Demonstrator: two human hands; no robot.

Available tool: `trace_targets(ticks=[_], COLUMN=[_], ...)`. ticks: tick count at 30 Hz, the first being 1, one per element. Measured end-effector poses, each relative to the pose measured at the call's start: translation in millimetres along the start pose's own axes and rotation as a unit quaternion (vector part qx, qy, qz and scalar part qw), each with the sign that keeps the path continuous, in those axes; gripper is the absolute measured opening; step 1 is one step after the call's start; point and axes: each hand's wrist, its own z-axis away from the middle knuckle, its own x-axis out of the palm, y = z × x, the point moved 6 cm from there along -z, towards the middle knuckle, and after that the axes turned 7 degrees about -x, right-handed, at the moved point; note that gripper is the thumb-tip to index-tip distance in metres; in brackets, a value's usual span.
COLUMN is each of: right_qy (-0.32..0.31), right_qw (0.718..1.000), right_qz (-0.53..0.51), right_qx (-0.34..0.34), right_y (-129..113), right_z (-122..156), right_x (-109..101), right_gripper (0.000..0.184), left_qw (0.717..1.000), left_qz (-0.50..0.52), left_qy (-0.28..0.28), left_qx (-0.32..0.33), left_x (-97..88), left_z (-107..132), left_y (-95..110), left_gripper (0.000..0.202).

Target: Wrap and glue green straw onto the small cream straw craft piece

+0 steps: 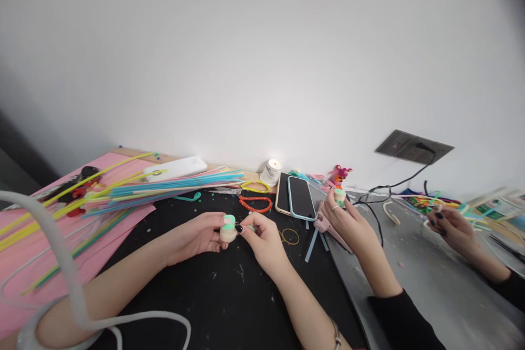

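Note:
My left hand (203, 236) is closed on a small rounded craft piece (228, 231), mint green on top and cream below. Its thumb lies across the green part, and the other fingers curl behind the piece. Close against its right side, my right hand (262, 238) is in a pinch, thumb and forefinger together. A bit of green shows near those fingertips, but what they hold is too small to make out. Both hands are above the black mat (229, 306). Beyond them lie orange-handled scissors (255, 204) and yellow-handled scissors (255, 186).
Pipe cleaners (176, 185) are piled at the left over pink sheets (135, 229). Two phones (301, 197) and a paper cup (271, 172) stand near the wall. A pink glue gun (324, 224) lies beside a co-worker's hand (348, 221); their other hand (453, 229) is farther right.

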Motion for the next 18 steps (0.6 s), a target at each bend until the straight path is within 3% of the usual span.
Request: trace_targets(ticks=[7, 12, 18], right_qy=[0.007, -0.007, -0.021], right_qw=[0.997, 0.988, 0.982], right_qz=[-0.077, -0.152, -0.181], right_qx=[-0.023, 0.03, 0.041], right_y=[-3, -1, -5], right_z=[-3, -2, 0], right_x=[3, 7, 10], right_gripper=[0.014, 0.017, 0.021], left_qw=[0.999, 0.999, 0.999], left_qz=[-0.001, -0.014, -0.024], left_qy=[0.035, 0.033, 0.024], left_qx=[0.026, 0.021, 0.017], left_x=[4.6, 9.0, 11.2], left_z=[6, 9, 11], left_y=[7, 9, 9], left_gripper=[0.015, 0.021, 0.028])
